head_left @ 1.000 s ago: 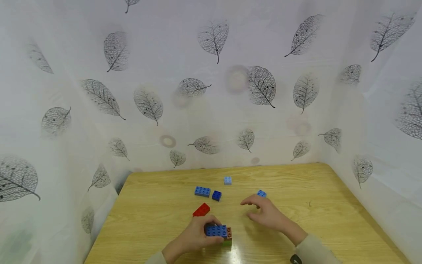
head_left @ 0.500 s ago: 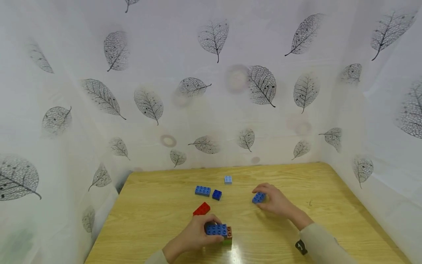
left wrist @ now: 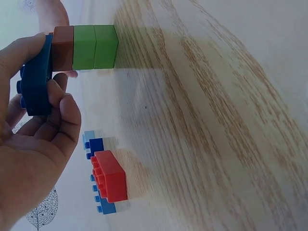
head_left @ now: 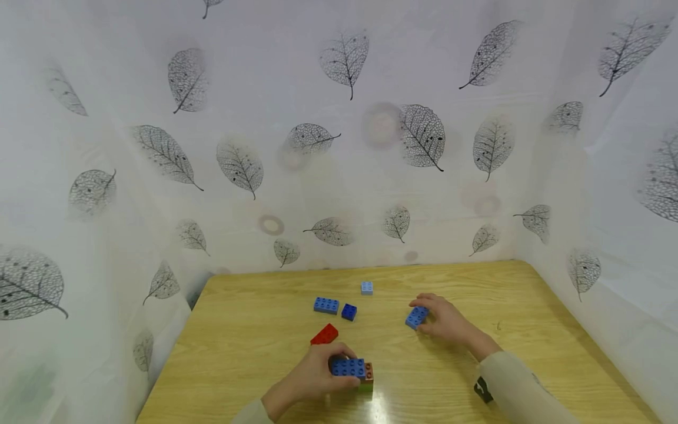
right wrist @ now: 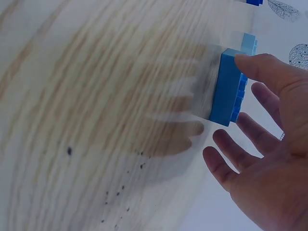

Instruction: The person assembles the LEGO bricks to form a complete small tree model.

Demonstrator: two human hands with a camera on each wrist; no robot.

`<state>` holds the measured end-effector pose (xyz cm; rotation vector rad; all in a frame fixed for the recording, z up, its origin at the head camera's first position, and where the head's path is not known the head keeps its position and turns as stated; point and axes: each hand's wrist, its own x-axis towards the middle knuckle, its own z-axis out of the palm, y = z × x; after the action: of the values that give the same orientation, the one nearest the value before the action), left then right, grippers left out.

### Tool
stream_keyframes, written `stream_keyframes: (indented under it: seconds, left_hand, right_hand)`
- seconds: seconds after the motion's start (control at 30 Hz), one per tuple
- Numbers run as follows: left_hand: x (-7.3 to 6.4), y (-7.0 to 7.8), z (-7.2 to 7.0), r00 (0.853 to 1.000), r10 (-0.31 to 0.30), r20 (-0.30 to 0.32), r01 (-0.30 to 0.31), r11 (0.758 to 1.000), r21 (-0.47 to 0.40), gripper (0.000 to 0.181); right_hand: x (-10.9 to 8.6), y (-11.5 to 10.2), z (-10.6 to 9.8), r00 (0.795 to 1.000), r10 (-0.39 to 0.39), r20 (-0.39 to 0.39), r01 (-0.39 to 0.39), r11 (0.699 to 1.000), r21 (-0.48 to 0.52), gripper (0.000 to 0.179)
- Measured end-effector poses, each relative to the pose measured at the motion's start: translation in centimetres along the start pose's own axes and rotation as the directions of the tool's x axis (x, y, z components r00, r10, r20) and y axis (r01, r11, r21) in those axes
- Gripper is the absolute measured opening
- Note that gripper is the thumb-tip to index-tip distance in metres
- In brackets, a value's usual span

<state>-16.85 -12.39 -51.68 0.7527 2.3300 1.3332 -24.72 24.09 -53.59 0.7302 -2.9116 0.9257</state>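
Note:
My left hand [head_left: 312,377] grips a long blue building brick [head_left: 348,367] with the thumb on the near side and fingers on the far side. That brick sits on top of a stack, overhanging it at the left. In the left wrist view a brown brick [left wrist: 63,48] lies under the blue one's end, with two green bricks [left wrist: 95,47] below it. My right hand [head_left: 447,321] pinches another blue brick [head_left: 416,317] on the right part of the table. In the right wrist view the thumb touches this blue brick's end [right wrist: 226,89], while several fingers stay spread.
A red brick [head_left: 325,334] lies just beyond the left hand. Farther back are a long blue brick [head_left: 326,305], a small dark blue brick [head_left: 349,312] and a small light blue one [head_left: 367,288]. The wooden table [head_left: 254,330] meets a leaf-patterned curtain [head_left: 339,176] behind.
My right hand has moved forward and to the right, from hovering beside the blue brick to pinching it. The left hand has kept its hold on the stacked blue brick.

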Motion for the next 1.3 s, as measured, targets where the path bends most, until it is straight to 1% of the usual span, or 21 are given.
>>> stream_keyframes:
  seconds: [0.17, 0.37, 0.53, 0.63, 0.77, 0.93, 1.1, 1.3]
  left_hand:
    - [0.1, -0.2, 0.1, 1.0, -0.003, -0.009, 0.003, 1.0, -0.008, 0.03]
    - [0.1, -0.4, 0.2, 0.999, -0.025, -0.022, 0.024, 0.999, -0.023, 0.03]
    - [0.1, -0.3, 0.2, 0.999, -0.018, -0.026, 0.017, 0.999, -0.03, 0.03]
    - [0.0, -0.2, 0.1, 0.999, -0.018, -0.026, 0.017, 0.999, -0.041, 0.03]
    - [0.0, -0.2, 0.2, 0.999, -0.022, -0.023, 0.021, 0.999, -0.045, 0.03]
    - [0.1, -0.2, 0.1, 1.0, -0.018, -0.023, 0.018, 0.999, -0.032, 0.03]
    - [0.1, -0.1, 0.0, 0.999, -0.032, -0.019, 0.032, 0.999, -0.034, 0.029]
    - [0.1, -0.1, 0.1, 0.999, -0.024, -0.024, 0.023, 0.999, -0.03, 0.029]
  right_hand:
    - [0.2, 0.4, 0.3, 1.0, 0.028, 0.01, -0.028, 0.999, 0.031, 0.047]
    - [0.2, 0.7, 0.7, 0.996, 0.089, 0.004, -0.089, 0.996, 0.01, 0.04]
    - [0.1, 0.3, 0.7, 0.995, 0.098, 0.011, -0.098, 0.995, -0.008, 0.041]
    - [0.0, 0.1, 0.7, 0.992, 0.122, 0.018, -0.122, 0.993, 0.008, 0.042]
    - [-0.1, 0.0, 0.7, 0.991, 0.134, 0.022, -0.135, 0.99, 0.037, 0.041]
    - [-0.4, -0.5, 0.6, 0.993, 0.118, 0.021, -0.119, 0.987, 0.11, 0.039]
    - [-0.9, -1.4, 0.4, 0.997, 0.074, 0.028, -0.078, 0.978, 0.193, 0.038]
    - [-1.4, -2.8, 0.3, 0.998, 0.038, 0.047, -0.048, 0.972, 0.232, 0.038]
